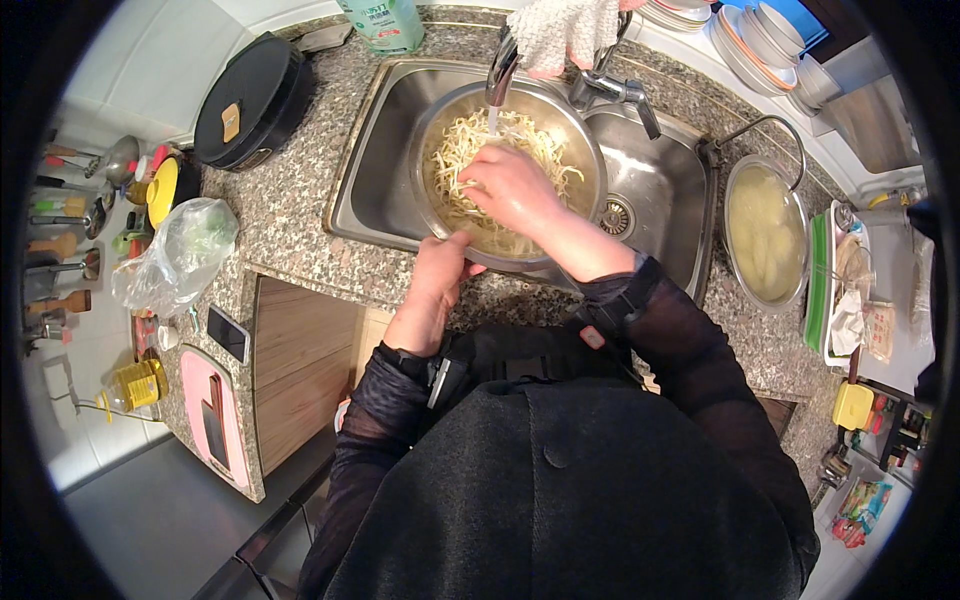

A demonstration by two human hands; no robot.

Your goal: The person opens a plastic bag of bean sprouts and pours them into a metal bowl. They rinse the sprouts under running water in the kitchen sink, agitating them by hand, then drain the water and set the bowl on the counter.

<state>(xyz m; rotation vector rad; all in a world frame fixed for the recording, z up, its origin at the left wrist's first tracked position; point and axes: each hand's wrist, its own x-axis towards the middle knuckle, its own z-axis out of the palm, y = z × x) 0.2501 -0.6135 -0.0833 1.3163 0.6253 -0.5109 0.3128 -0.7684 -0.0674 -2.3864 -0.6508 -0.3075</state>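
A wide stainless steel basin (592,161) sits over the left bowl of a double sink (379,142), partly overlapping the divider. Inside it are many pale bean sprouts (457,146) with cloudy water at the near side. My left hand (439,270) grips the basin's near rim, thumb on top and fingers underneath. Over the sprouts, my right hand (514,187) has its fingers bunched on some of them; their tips are partly hidden. Water runs from the chrome faucet (501,75) into the basin, just beyond my right hand.
A pink-trimmed cloth (562,37) hangs over the faucet. Right of the sink stands a metal bowl of pale pieces in water (765,232). Leftward are a black lidded appliance (251,105), plastic bag (180,259), phone (228,334) and a knife (215,427) on a pink cutting board (196,375).
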